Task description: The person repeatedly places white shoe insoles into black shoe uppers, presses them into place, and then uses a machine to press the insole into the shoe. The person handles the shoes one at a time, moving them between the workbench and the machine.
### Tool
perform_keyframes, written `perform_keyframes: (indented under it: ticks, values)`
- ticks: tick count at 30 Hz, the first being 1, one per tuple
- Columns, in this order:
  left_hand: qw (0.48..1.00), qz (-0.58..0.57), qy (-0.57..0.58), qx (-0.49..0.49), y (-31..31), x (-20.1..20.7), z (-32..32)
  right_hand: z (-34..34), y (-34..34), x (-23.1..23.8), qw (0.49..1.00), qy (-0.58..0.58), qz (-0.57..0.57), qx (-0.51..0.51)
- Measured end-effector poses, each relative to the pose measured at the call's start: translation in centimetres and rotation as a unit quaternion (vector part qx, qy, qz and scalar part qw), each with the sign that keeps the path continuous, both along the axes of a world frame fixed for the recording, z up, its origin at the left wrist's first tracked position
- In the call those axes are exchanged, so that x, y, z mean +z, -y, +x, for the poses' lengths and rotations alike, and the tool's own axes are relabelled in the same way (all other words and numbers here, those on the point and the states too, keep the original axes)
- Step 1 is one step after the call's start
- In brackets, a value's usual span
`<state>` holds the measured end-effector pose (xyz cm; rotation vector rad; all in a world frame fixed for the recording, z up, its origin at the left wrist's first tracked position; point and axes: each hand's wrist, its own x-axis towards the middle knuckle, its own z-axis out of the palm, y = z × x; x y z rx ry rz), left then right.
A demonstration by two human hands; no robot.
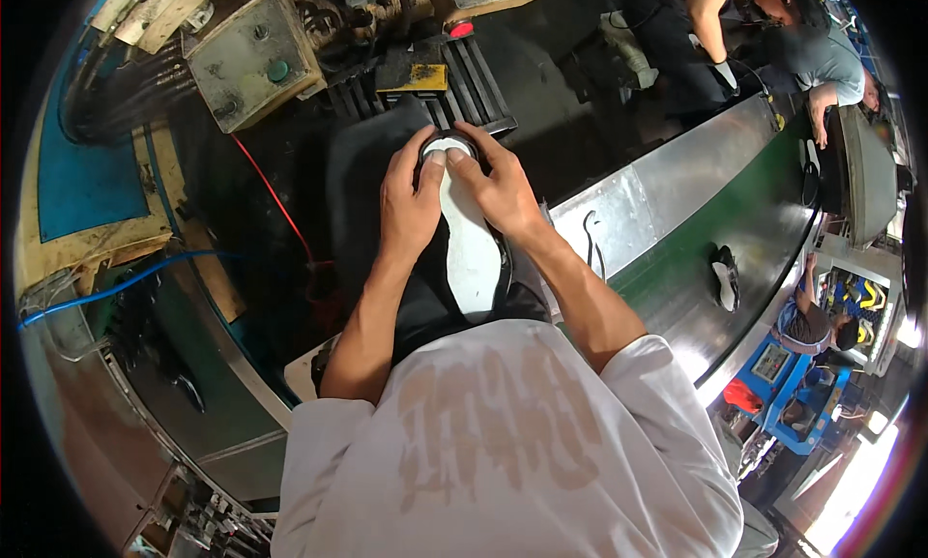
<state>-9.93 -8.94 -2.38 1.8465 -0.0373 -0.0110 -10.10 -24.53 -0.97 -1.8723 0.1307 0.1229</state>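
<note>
Left hand [410, 205] and right hand [505, 195] have both got the far end of a black-and-white shoe [472, 258], thumbs on its white face. It's pretty much lengthwise, running from between them back toward the white shirt [503, 413], neither hand really nearer.

Green conveyor belt [691, 244], blue panel [92, 190], red cable [275, 192], blue hose [126, 285], control box [237, 73] — green button [278, 70] on it

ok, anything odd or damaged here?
Nothing clearly spilled. A curved black strip on the metal ledge by the right forearm looks stray, perhaps a loose cord. The shoe between left hand and right hand shows no obvious damage.
</note>
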Motion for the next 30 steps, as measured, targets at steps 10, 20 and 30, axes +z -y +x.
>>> perform_keyframes:
  ticks: [10,20,30]
  values:
    - [0.988,-0.101,-0.108,-0.051,-0.2,-0.3,1.1,-0.3,0.8,-1.0,0.997,-0.028,0.074,0.002]
    - [0.987,-0.127,-0.102,-0.012,0.3,-1.6,1.4,-0.1,0.4,-1.7,1.000,-0.019,0.005,0.005]
    - [0.997,-0.031,-0.055,0.034,1.5,-1.6,1.1,-0.1,-0.3,-1.9,0.999,0.028,-0.032,-0.020]
